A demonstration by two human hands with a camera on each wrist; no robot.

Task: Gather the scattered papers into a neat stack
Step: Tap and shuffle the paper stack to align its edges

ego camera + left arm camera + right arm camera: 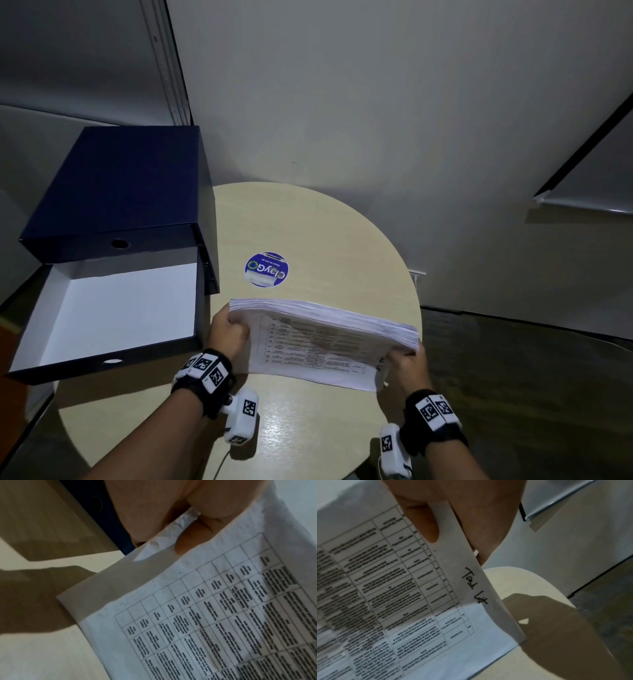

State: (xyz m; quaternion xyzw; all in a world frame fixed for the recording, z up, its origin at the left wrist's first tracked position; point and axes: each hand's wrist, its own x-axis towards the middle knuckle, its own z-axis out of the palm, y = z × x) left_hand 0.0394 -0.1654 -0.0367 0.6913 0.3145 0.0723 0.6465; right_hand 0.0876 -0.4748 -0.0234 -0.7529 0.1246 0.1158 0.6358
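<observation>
Scene: While both hands clamp its short ends, a paper stack [322, 337] stands tilted on its long edge on the round table [329, 240].
Left hand [227, 334]: fingers curled round the stack's left end.
Right hand [406, 365]: thumb and fingers pinching its right end.
Box [113, 298]: open, left of the stack.

Round pale wood-grain table [308, 219] in front of me, pushed close to a plain grey wall [376, 85]. A round blue sticker [266, 270] sits on the tabletop near its middle, white lettering on it, upside down from where I stand. On the table's left edge there's a dark navy storage box [120, 185], its drawer [113, 308] pulled out towards me, white inside, a finger hole in the front panel. Off to the right, a roller blind [589, 192] hangs against the wall. Dark floor [513, 377] below on that side.
</observation>
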